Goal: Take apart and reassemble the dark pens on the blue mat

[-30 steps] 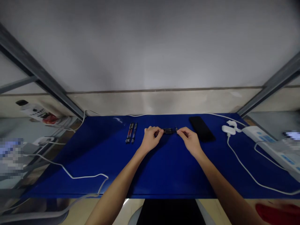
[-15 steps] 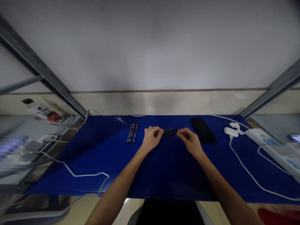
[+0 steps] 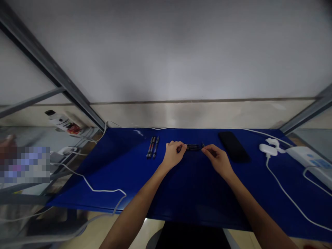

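My left hand is closed around one end of dark pens, which lie sideways close above the blue table; I cannot tell their exact number. The fingers hide their left ends. Just off their right ends, my right hand pinches a small dark piece that looks like a pen cap. Left of my left hand, several more pens lie side by side, pointing away from me, one with a reddish part.
A black phone lies right of my right hand. Beyond it are a white charger with cable and a power strip. White cable crosses the left side. Another person's hand and a bottle are far left.
The view has turned slightly left. My right hand's small piece stands a little farther from the pens' ends. My left hand keeps its hold. Another person's hand has appeared far left.
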{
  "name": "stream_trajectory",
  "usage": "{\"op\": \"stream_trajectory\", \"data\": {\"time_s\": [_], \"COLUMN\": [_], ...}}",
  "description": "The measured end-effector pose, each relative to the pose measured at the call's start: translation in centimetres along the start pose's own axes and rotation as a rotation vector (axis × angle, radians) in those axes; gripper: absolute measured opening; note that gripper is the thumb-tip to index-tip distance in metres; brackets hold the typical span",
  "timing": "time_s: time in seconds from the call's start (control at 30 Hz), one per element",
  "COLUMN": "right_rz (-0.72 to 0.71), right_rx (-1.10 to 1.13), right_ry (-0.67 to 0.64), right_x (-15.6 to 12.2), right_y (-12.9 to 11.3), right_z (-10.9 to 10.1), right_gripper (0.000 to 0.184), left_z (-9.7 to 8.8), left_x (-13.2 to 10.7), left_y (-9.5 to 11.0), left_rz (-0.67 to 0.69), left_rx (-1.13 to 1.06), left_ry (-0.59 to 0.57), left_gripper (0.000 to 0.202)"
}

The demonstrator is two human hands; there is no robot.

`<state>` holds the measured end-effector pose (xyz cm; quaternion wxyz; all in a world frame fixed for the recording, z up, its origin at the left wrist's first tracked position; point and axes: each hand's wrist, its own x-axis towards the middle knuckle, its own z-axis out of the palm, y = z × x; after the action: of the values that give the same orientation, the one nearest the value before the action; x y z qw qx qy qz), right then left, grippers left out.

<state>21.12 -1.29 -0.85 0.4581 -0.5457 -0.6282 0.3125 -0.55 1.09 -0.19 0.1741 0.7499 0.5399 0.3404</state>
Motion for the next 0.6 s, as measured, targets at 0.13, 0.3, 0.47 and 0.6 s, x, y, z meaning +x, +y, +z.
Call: {"op": "stream_trajectory", "data": {"time_s": [0.13,0.3,0.47,0.6], "right_rz": [0.033,-0.027,0.013,-0.012], "right_rx": [-0.073,-0.007,-0.063,-0.046], "right_ry": [-0.042,0.015,-0.035,-0.021], "right_x": [-0.17,0.09,0.00,0.00], "right_y": [-0.08,0.18,-0.11,-0.23], "right_z": [-0.08,0.10,-0.02,0.12], "right_gripper": [0.042,0.030,0.041,0.035], "left_z": [0.06,0.17,0.25,0.24], "left_x": [-0.09,0.00,0.01,-0.04], "left_y": [-0.01,-0.26,-0.33,-0.19], "left_rz": [0.009,0.000,0.004,-0.017], "left_rx": [0.004,-0.003,-0.014,0.007], "left_ry": [-0.005,0.007,0.004,-0.019], "left_gripper": [0.035,0.032,0.032,0.033]}}
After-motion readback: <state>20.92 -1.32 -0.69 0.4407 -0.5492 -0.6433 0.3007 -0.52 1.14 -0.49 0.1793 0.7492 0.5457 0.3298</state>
